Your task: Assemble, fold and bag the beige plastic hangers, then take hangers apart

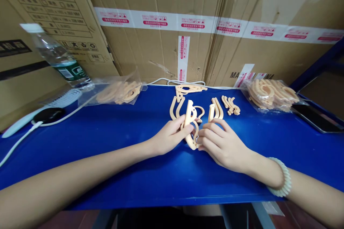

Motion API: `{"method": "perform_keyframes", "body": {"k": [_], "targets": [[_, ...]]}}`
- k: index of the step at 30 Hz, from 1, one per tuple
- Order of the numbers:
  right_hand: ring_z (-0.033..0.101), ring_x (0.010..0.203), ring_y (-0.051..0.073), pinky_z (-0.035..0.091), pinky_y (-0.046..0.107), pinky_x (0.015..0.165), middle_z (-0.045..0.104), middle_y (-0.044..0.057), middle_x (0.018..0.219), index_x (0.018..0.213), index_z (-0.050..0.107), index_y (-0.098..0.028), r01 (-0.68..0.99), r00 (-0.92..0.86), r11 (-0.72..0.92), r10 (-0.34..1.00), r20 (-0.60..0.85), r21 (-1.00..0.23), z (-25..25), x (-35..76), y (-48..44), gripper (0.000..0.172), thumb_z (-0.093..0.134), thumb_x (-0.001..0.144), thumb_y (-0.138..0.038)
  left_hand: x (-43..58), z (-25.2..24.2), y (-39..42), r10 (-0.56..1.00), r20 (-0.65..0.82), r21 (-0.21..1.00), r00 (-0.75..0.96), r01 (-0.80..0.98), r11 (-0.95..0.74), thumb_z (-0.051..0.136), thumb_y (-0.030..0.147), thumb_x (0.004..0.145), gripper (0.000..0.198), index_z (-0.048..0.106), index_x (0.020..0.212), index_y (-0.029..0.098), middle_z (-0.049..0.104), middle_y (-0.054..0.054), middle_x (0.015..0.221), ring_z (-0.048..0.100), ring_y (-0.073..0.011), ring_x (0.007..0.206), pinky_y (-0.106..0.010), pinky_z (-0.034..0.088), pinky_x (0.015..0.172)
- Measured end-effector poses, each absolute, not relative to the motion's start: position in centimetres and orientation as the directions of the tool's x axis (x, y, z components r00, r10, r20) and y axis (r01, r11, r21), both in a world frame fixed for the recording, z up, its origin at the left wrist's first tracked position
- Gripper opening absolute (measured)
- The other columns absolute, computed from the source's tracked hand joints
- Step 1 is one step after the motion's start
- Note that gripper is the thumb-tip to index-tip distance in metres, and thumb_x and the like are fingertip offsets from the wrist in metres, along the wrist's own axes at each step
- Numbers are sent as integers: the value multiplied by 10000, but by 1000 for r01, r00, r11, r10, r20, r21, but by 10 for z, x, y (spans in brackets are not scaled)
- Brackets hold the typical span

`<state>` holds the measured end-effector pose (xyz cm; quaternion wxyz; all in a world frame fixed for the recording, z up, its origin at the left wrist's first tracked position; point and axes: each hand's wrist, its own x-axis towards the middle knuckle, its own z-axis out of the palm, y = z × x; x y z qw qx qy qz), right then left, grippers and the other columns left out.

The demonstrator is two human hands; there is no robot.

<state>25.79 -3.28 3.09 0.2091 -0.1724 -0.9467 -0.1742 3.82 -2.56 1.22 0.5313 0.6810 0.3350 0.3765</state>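
Note:
In the head view, a beige plastic folding hanger (189, 125) stands tilted upright above the table, its curved arms folded together. My left hand (172, 134) pinches it between thumb and fingers from the left. My right hand (221, 143) is closed at its lower right end, the fingertips on the curved hook-like part; what else they may hold is hidden. Just behind lie loose curved hanger arms (176, 108) on the left and more hanger arms (218, 108) on the right. Several small hanger hooks (230, 105) lie farther right. At the back rests a folded hanger (190, 88).
On the blue table (120, 182) stand a bag of beige parts (120, 92) at left and another bag (272, 94) at right beside a phone (318, 117). A water bottle (60, 57), a pale fan (40, 112) and white cables are left. Cardboard boxes (150, 49) wall the back.

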Motion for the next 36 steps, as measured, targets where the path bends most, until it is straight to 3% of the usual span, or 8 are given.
{"method": "perform_keyframes", "body": {"k": [5, 11, 18, 22, 36], "targets": [[587, 912, 210, 401, 443, 977, 683, 85, 927, 922, 618, -171, 474, -826, 847, 333, 454, 241, 37, 259, -32, 201, 459, 1034, -226, 38, 7, -20, 880, 153, 986, 450, -8, -168, 529, 455, 974, 315, 552, 938, 143, 651, -25, 749, 573, -132, 627, -260, 481, 611], [556, 731, 173, 384, 410, 987, 632, 40, 767, 842, 580, -173, 504, -819, 826, 363, 445, 253, 36, 260, -30, 280, 415, 1055, -247, 40, 5, -18, 886, 155, 987, 437, -101, -123, 580, 521, 941, 384, 559, 943, 137, 666, -48, 785, 597, -139, 635, -274, 502, 605], [500, 580, 165, 372, 333, 727, 563, 1, 645, 778, 544, -182, 546, -823, 770, 419, 383, 331, 34, 263, -25, 329, 394, 1061, -258, 39, 4, -20, 875, 172, 983, 452, -24, -180, 530, 518, 977, 425, 616, 896, 110, 617, -33, 733, 592, -127, 636, -263, 505, 620], [499, 558, 159, 321, 322, 660, 553, -11, 624, 766, 539, -185, 542, -829, 758, 411, 379, 364, 34, 264, -25, 326, 416, 1058, -260, 39, 5, -21, 878, 170, 984, 448, -26, -177, 519, 542, 979, 440, 594, 871, 122, 640, -39, 692, 608, -132, 620, -263, 513, 620], [437, 553, 140, 290, 319, 635, 541, -11, 622, 731, 546, -186, 510, -835, 784, 352, 424, 353, 36, 264, -31, 355, 445, 1055, -293, 39, 4, -18, 899, 54, 987, 434, -159, 18, 655, 616, 870, 498, 548, 857, 130, 715, -76, 734, 679, -144, 542, -245, 563, 523]]}}
